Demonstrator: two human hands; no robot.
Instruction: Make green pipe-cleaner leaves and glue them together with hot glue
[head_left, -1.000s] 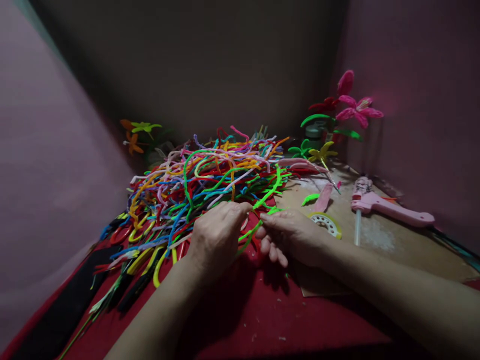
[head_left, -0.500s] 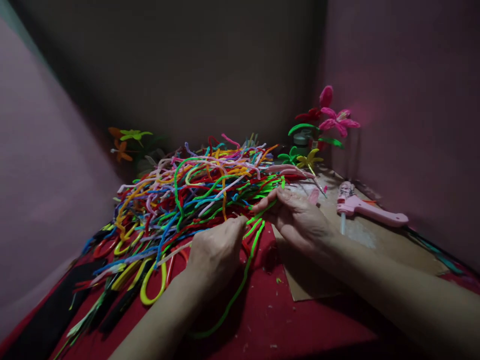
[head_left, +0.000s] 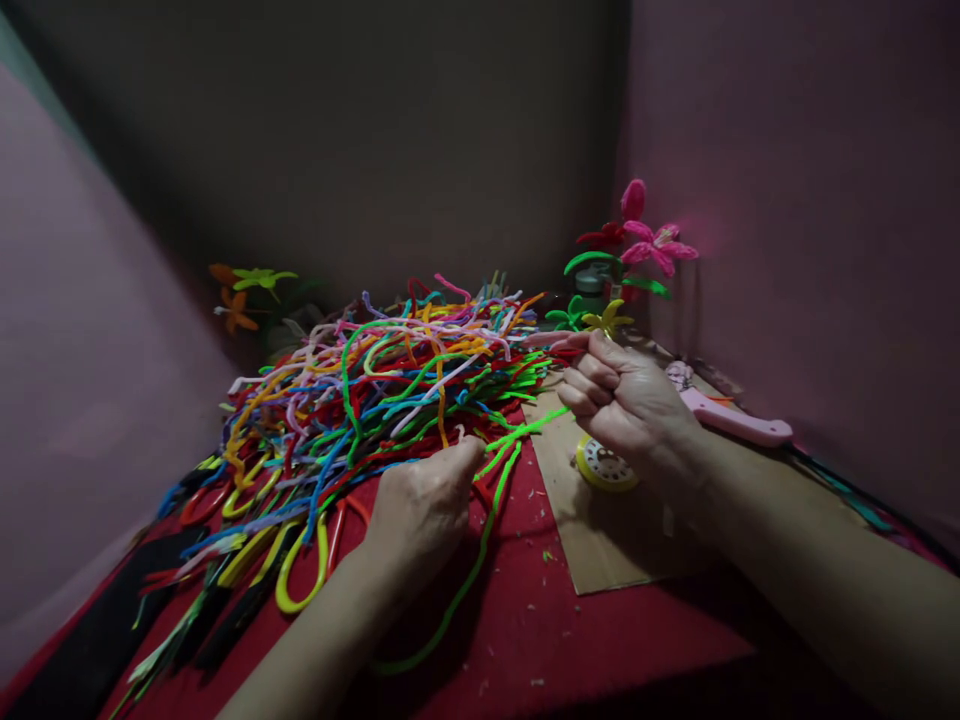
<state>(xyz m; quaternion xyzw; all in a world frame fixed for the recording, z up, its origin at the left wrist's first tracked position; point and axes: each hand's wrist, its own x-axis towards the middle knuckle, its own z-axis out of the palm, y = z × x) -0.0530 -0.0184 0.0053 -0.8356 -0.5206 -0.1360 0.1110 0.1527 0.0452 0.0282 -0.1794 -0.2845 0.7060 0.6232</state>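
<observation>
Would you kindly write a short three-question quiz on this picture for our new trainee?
1. Multiple choice: What colour is the fuzzy strand running between the left hand and the right hand? A) Blue B) Green C) Orange
2. True or false: The yellow-and-white reel lies on the brown board.
3. Fill the gap: In this view, the pink-handled tool lies to the ____ of the colourful pile.

Key: 1. B; 2. True; 3. right.

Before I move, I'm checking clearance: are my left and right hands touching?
Apart: the head view shows green strands spanning a gap between left hand and right hand.
</observation>
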